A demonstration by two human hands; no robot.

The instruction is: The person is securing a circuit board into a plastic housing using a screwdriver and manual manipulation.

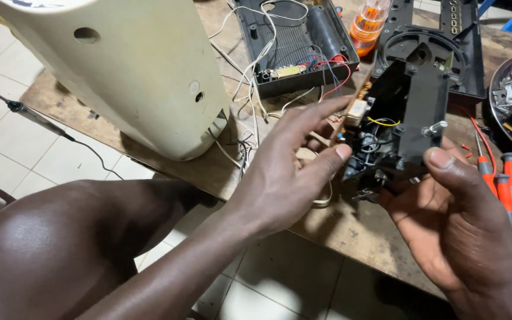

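Two bare hands, left hand (285,178) and right hand (457,231), one black electronics chassis (413,112) held between them, one open black casing (294,41) with wires, one cream plastic housing (120,71), one orange bottle (367,21), two red-handled screwdrivers (502,178), one wooden table (351,231).

black chassis (413,112) with yellow wire (383,122) | far black open case (294,44), red, blue and white wires | cream housing (125,71) far left | orange bottle (367,22) (clear top) | red-handled screwdrivers (502,178) right | brown worn table (351,228)
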